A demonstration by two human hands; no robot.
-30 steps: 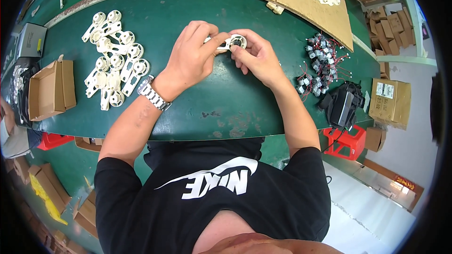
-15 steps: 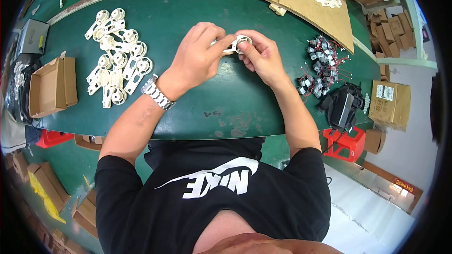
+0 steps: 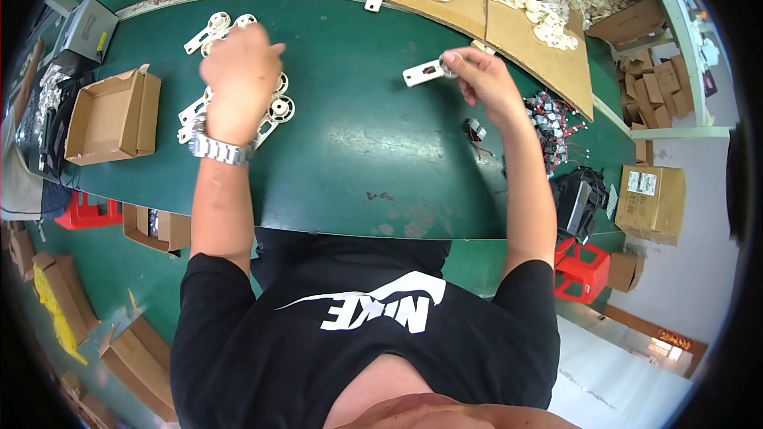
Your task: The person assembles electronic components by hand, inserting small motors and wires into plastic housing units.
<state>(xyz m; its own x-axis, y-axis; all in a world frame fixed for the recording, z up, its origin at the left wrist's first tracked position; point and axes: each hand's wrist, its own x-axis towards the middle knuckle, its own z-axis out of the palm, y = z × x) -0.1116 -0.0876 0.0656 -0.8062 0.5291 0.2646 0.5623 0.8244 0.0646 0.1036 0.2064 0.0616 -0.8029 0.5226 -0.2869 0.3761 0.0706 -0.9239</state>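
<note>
My right hand (image 3: pixel 486 83) is closed on one end of a white plastic bracket (image 3: pixel 423 74), a flat piece with a slot and a ring-shaped end. It holds the bracket above the green table, fingers pinching the ring end. On the left, my left hand (image 3: pixel 238 71) is over a pile of similar white brackets with round ends (image 3: pixel 280 109). Blur and the back of the hand hide its fingertips, so whether it grips one is unclear. Below my right hand lies a small grey-and-black component with red wires (image 3: pixel 475 130).
More wired components (image 3: pixel 556 123) lie heaped right of my right forearm. Cardboard (image 3: pixel 445 16) at the far edge bears many white parts. A cardboard box (image 3: pixel 111 119) stands open at the left, near a grey metal case (image 3: pixel 86 32). A black bag-like object (image 3: pixel 579 206) sits at the right edge.
My left hand has let go of the white bracket and moved left over the pile. My right hand has shifted right, keeping the bracket. The whole view has shifted a little.
</note>
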